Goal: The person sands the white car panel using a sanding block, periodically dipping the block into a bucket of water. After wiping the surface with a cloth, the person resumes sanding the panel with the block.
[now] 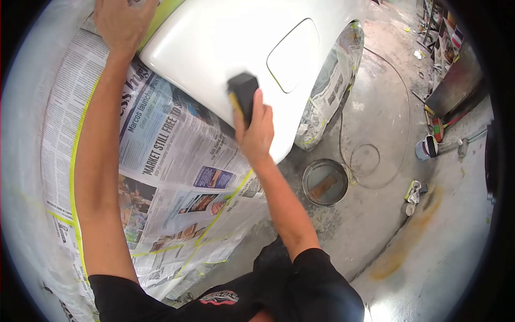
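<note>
My right hand [257,131] is wrapped round a black block [244,94] with a yellowish edge, held against the white car panel [214,48] near its lower edge. The block's far end is blurred. To its right, a rounded fuel-door outline [292,56] shows in the panel. My left hand [126,24] rests at the top left, beside the panel's edge and a yellow-green strip [161,16]. Its fingers are partly cut off by the frame's top, so their pose is unclear. Newspaper [166,134] held by yellow-green tape covers the surface below the panel.
A round basin [325,182] with a brown block in liquid stands on the concrete floor. A hose [409,107] loops beyond it. The wheel [327,94] is wrapped in newspaper. A white bucket [427,147] and assorted items line the right wall.
</note>
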`<act>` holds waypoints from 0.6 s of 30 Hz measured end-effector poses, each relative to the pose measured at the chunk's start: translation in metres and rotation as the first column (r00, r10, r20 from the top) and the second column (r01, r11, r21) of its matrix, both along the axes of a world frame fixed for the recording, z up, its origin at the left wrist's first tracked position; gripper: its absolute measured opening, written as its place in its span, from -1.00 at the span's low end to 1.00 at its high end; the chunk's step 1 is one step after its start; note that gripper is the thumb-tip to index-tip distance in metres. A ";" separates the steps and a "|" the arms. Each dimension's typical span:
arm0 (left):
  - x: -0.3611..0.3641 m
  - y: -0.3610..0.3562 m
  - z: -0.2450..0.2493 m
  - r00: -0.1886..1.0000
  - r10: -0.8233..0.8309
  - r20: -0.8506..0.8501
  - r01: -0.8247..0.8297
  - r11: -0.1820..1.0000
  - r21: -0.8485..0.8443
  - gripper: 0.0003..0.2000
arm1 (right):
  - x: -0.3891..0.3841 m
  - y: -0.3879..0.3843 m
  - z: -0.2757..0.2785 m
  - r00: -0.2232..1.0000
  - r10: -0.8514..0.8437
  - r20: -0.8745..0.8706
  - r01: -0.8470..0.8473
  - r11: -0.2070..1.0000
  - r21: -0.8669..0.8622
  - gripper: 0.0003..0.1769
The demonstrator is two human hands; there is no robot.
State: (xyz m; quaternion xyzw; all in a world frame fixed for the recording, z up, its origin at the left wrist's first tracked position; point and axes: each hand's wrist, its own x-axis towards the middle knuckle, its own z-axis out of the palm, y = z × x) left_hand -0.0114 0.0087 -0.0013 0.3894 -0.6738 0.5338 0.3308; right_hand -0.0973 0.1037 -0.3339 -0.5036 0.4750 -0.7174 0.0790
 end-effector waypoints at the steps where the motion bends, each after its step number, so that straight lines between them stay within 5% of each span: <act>1: 0.004 -0.004 0.000 0.999 -0.036 0.013 0.036 0.999 -0.016 -0.56 | -0.012 -0.014 0.006 0.999 -0.018 -0.030 0.021 0.994 0.107 -0.19; 5: 0.005 0.000 -0.005 0.997 -0.074 0.019 0.074 0.997 0.005 -0.56 | -0.069 -0.094 0.053 0.994 -0.106 -0.019 0.108 0.977 0.181 -0.16; 7: 0.004 0.000 -0.002 0.998 -0.059 -0.022 0.059 0.998 0.037 -0.56 | -0.059 -0.074 0.050 0.995 -0.096 0.034 0.086 0.971 0.221 -0.19; 11: 0.005 -0.002 -0.001 0.998 -0.063 0.003 0.063 0.998 0.014 -0.56 | -0.011 -0.018 0.004 0.992 -0.061 0.111 0.061 0.998 0.001 -0.13; 14: 0.008 -0.005 -0.003 0.998 -0.064 0.009 0.064 0.998 0.010 -0.56 | -0.045 -0.069 0.024 0.979 -0.197 -0.053 0.203 0.967 0.155 -0.14; 18: 0.009 -0.003 0.000 0.999 -0.035 0.039 0.035 0.999 0.000 -0.54 | -0.060 -0.082 0.038 0.985 -0.173 0.003 0.170 0.972 0.162 -0.20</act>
